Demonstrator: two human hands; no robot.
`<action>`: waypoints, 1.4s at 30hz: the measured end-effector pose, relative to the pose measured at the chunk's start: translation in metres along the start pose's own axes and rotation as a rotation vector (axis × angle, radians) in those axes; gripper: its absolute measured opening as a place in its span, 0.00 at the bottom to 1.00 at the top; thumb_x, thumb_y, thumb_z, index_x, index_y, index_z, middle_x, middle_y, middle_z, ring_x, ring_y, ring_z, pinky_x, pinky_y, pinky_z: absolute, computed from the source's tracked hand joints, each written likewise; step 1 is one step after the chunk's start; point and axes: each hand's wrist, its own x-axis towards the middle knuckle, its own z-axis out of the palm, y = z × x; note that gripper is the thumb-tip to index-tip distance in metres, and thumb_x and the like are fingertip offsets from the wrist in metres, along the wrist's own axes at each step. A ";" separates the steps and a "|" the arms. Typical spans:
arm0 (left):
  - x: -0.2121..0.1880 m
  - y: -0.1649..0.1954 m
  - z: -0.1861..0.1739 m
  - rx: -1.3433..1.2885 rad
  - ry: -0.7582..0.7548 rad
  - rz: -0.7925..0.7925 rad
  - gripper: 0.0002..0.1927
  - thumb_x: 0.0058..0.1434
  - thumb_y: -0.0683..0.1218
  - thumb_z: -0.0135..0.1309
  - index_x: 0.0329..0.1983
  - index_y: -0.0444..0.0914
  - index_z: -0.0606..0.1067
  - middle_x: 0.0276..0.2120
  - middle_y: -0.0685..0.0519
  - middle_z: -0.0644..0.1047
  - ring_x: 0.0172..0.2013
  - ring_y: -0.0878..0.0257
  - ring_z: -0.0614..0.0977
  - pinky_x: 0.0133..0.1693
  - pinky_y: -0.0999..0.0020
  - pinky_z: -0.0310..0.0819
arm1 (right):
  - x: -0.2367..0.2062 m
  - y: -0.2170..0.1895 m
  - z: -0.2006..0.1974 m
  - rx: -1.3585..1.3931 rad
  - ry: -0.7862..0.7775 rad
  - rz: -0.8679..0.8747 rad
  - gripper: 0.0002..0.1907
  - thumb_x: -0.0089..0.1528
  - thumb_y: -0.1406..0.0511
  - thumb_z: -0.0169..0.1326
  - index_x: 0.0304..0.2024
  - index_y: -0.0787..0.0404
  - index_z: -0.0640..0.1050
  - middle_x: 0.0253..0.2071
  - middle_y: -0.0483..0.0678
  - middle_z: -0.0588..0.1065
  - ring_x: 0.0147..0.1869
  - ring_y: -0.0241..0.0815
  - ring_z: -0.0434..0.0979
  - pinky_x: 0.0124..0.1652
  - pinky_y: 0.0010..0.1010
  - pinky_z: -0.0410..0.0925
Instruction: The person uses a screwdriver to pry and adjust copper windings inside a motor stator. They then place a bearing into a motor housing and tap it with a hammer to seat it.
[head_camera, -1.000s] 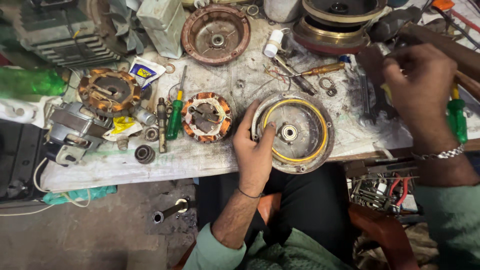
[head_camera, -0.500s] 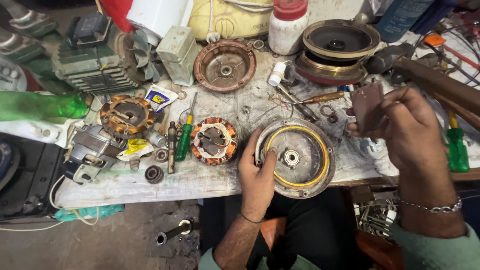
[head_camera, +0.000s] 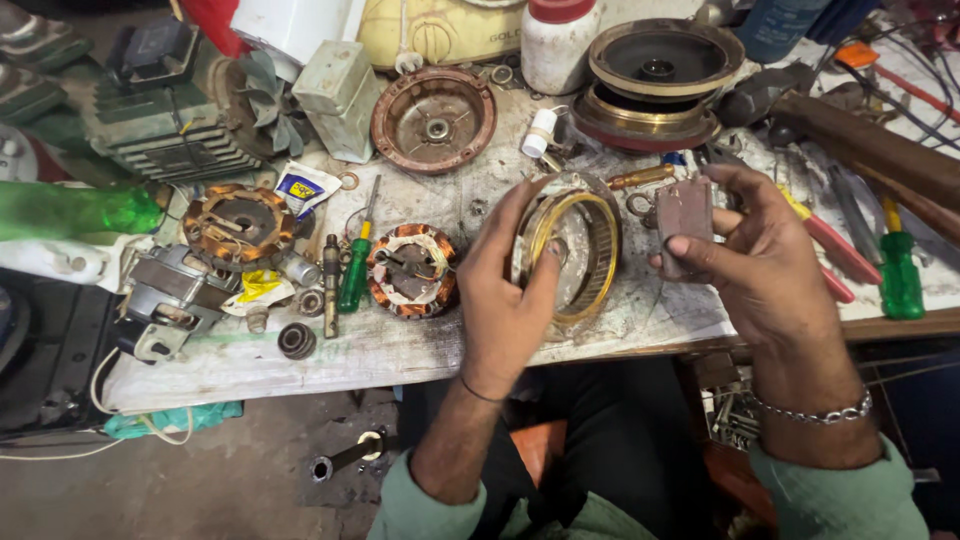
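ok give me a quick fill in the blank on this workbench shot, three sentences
1. The left hand tilts up a round metal housing with a ____ ring inside.
2. The right hand holds a small ____ block.
3. The screwdriver beside the copper-wound stator has a ____ handle.

Missing words: yellow; brown; green

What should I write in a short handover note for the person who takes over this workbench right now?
Left hand: holds the round metal motor housing with the yellow ring, tilted up on edge over the workbench.
Right hand: grips a small flat brownish block beside the housing, apart from it.
On the bench: a copper-wound stator left of the housing, a green-handled screwdriver, a second stator further left.
Done: housing is lifted off the bench.
Left: block has not touched the housing yet; the stators lie loose, not fitted.
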 end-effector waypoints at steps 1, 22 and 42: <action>0.003 -0.002 0.000 -0.025 -0.010 -0.037 0.32 0.60 0.34 0.55 0.70 0.30 0.67 0.64 0.40 0.75 0.66 0.55 0.78 0.68 0.62 0.70 | -0.002 -0.003 0.002 -0.013 -0.010 -0.020 0.36 0.59 0.78 0.57 0.68 0.66 0.60 0.50 0.59 0.77 0.46 0.46 0.83 0.43 0.38 0.81; -0.035 -0.038 0.000 -0.255 -0.041 0.067 0.33 0.66 0.34 0.49 0.75 0.29 0.58 0.68 0.40 0.70 0.68 0.55 0.73 0.71 0.63 0.66 | -0.046 -0.022 0.041 -1.325 -0.068 -0.370 0.21 0.60 0.66 0.63 0.55 0.62 0.76 0.46 0.58 0.73 0.48 0.57 0.77 0.45 0.44 0.70; -0.034 -0.002 0.024 0.721 -0.517 0.733 0.29 0.74 0.48 0.48 0.77 0.51 0.58 0.73 0.48 0.65 0.73 0.45 0.70 0.72 0.32 0.61 | 0.003 0.048 0.002 -0.517 0.319 -0.694 0.20 0.75 0.74 0.48 0.66 0.64 0.58 0.58 0.50 0.61 0.59 0.39 0.63 0.62 0.32 0.62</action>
